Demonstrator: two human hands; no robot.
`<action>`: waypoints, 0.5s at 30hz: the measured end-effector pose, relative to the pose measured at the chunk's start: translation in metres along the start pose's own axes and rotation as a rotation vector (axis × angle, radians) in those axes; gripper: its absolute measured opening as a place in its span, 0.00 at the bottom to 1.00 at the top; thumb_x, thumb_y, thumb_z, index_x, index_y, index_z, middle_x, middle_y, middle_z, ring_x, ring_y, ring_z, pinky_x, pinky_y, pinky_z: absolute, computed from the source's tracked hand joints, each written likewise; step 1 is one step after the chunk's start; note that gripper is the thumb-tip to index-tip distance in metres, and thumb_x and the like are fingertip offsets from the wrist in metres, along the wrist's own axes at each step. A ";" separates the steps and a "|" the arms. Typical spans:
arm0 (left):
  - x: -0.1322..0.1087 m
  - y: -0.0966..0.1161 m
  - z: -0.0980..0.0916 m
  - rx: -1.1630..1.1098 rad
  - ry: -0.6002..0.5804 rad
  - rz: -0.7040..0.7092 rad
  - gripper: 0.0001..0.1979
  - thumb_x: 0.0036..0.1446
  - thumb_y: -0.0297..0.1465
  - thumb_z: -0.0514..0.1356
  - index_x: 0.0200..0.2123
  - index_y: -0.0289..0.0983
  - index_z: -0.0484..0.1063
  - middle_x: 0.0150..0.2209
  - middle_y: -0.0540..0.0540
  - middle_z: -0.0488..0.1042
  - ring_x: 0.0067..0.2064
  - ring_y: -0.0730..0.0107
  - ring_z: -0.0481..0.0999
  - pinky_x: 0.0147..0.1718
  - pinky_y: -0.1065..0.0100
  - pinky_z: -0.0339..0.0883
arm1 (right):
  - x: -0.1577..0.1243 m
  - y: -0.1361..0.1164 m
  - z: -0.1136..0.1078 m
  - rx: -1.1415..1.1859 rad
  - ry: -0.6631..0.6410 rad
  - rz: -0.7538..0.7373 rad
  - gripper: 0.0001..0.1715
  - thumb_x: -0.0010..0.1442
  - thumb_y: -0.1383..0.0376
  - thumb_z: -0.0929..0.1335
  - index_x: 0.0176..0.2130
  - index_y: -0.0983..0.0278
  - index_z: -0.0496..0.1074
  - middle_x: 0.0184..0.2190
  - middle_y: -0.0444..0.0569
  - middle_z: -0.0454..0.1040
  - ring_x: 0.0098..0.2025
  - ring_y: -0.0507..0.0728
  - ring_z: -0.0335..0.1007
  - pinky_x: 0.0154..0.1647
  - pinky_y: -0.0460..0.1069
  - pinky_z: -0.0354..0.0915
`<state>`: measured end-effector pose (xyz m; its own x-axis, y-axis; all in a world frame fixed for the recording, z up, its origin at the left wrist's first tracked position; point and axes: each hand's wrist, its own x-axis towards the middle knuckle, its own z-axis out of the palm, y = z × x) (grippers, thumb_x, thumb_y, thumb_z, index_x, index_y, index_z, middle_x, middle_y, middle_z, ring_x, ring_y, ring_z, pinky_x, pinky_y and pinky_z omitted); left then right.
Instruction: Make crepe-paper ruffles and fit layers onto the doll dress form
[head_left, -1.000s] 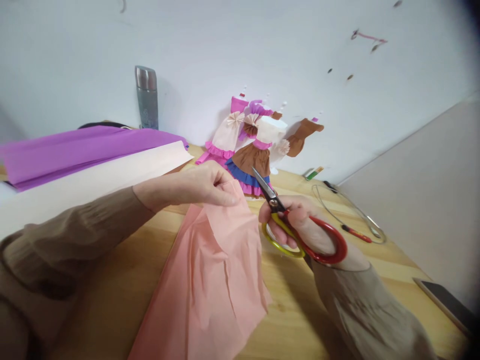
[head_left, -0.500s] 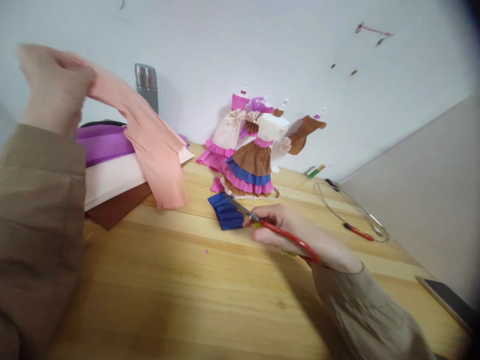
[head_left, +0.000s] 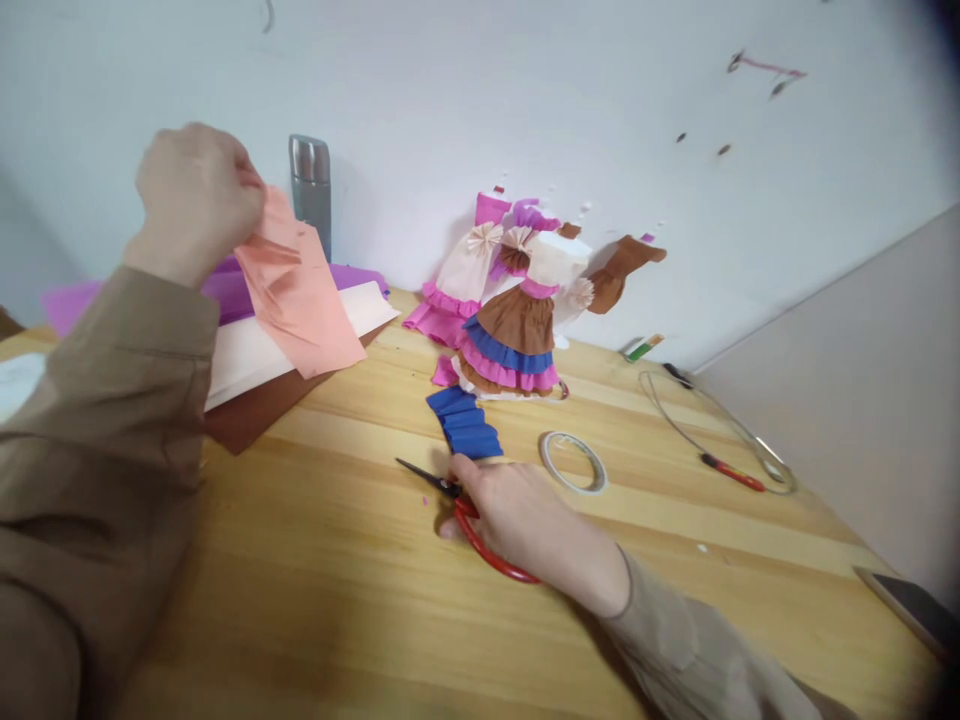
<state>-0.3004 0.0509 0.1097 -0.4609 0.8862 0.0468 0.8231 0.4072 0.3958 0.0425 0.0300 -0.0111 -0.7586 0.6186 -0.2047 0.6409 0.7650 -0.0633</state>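
My left hand (head_left: 199,205) pinches the upper end of a peach crepe paper sheet (head_left: 311,310). Its lower part hangs over a pile with a purple sheet (head_left: 232,290), a cream sheet (head_left: 247,365) and a brown sheet (head_left: 247,420). Red-handled scissors (head_left: 491,560) are in my right hand (head_left: 517,510), low over the table, with the dark blades pointing left. Just beyond that hand lies a pleated blue paper strip (head_left: 465,422). To its right a roll of tape (head_left: 574,462) lies flat on the wood.
Several small paper dresses (head_left: 517,325) stand against the wall. Behind the pile is a grey metal flask (head_left: 311,190). Further right lie a looped cable with a red handle (head_left: 731,472), a small green object (head_left: 643,348) and a dark flat device (head_left: 911,605).
My left hand has moved right with the peach paper, which hangs shorter and more bunched. The scissors have moved left and nearer me, away from the blue strip, and the tape roll has come into view.
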 end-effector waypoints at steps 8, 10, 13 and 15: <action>-0.042 0.031 0.006 -0.071 0.118 0.260 0.11 0.59 0.36 0.54 0.38 0.34 0.67 0.34 0.49 0.63 0.34 0.74 0.60 0.31 0.70 0.52 | -0.004 -0.017 0.007 0.032 0.062 -0.046 0.25 0.57 0.52 0.71 0.47 0.67 0.68 0.35 0.54 0.78 0.33 0.62 0.75 0.27 0.50 0.55; -0.045 0.038 0.010 -0.112 0.048 0.299 0.09 0.58 0.34 0.54 0.33 0.34 0.65 0.33 0.50 0.63 0.34 0.74 0.59 0.31 0.70 0.51 | -0.005 -0.019 0.006 0.049 0.059 -0.050 0.25 0.57 0.56 0.71 0.49 0.67 0.68 0.37 0.55 0.77 0.35 0.62 0.75 0.29 0.51 0.58; -0.040 0.045 0.020 -0.211 0.010 0.308 0.07 0.56 0.32 0.55 0.29 0.33 0.64 0.31 0.51 0.62 0.32 0.76 0.58 0.30 0.69 0.50 | -0.007 -0.020 0.004 0.074 0.037 -0.038 0.21 0.58 0.60 0.70 0.49 0.68 0.69 0.40 0.57 0.76 0.37 0.62 0.74 0.34 0.52 0.62; -0.034 0.048 0.027 -0.346 0.042 0.298 0.03 0.53 0.26 0.55 0.27 0.32 0.65 0.28 0.52 0.62 0.29 0.78 0.58 0.30 0.70 0.49 | -0.008 -0.019 0.004 0.142 0.040 -0.070 0.22 0.59 0.61 0.70 0.51 0.67 0.69 0.41 0.56 0.74 0.39 0.62 0.73 0.38 0.53 0.64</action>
<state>-0.2360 0.0459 0.1022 -0.2401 0.9408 0.2395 0.7660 0.0320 0.6421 0.0368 0.0095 -0.0118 -0.8040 0.5737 -0.1561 0.5946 0.7749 -0.2144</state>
